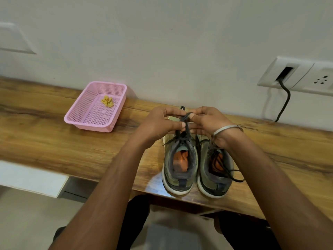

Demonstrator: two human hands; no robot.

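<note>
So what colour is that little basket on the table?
The basket is pink, which shows best in the head view.

The left hand (158, 123) and right hand (209, 123) cover the toe ends of the nearer grey-green mesh running shoe (180, 168) and its grey-green twin (216, 170). Their fingers hide part of the dark shoelace (185, 121). The yellow bits (107, 101) in the pink perforated plastic basket (86, 123) are too small to identify.
</note>
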